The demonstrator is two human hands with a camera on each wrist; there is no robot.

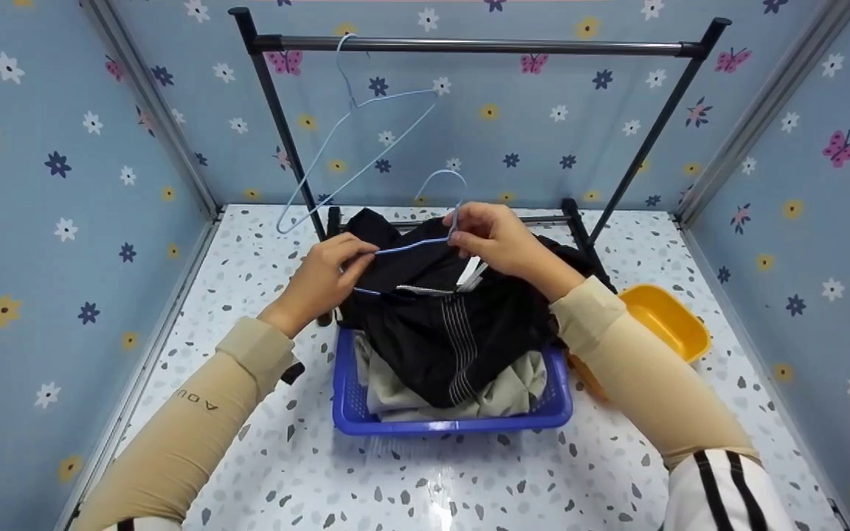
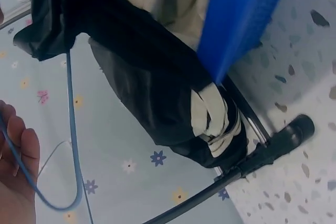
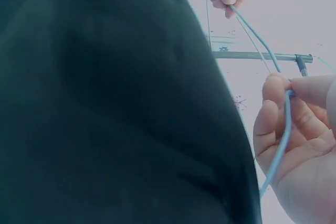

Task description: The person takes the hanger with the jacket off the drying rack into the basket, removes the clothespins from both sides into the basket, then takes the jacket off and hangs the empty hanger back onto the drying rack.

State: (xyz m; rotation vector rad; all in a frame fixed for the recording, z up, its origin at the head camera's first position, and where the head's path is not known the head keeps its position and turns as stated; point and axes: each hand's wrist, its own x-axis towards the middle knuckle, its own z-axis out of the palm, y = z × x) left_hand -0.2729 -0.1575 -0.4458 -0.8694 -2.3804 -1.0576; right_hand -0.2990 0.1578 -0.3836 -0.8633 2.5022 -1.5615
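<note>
A light blue wire hanger [image 1: 414, 245] is held between both hands above a black garment [image 1: 403, 332]. My left hand [image 1: 322, 276] pinches its left shoulder, and my right hand [image 1: 495, 237] pinches it near the base of the hook. The lower left part of the hanger goes into the garment, where the cloth hides it. White labels [image 1: 471, 273] show at the garment's opening, and pale stripes run down its front. In the right wrist view, dark cloth [image 3: 115, 103] fills much of the frame beside the pinched wire [image 3: 262, 38].
Under the garment stands a blue basket [image 1: 454, 426] with beige cloth [image 1: 403, 398] inside. A yellow bin [image 1: 665, 321] is at the right. Behind, a second wire hanger [image 1: 366, 166] hangs from the left of a black rack's rail [image 1: 484, 46]. Patterned walls enclose three sides.
</note>
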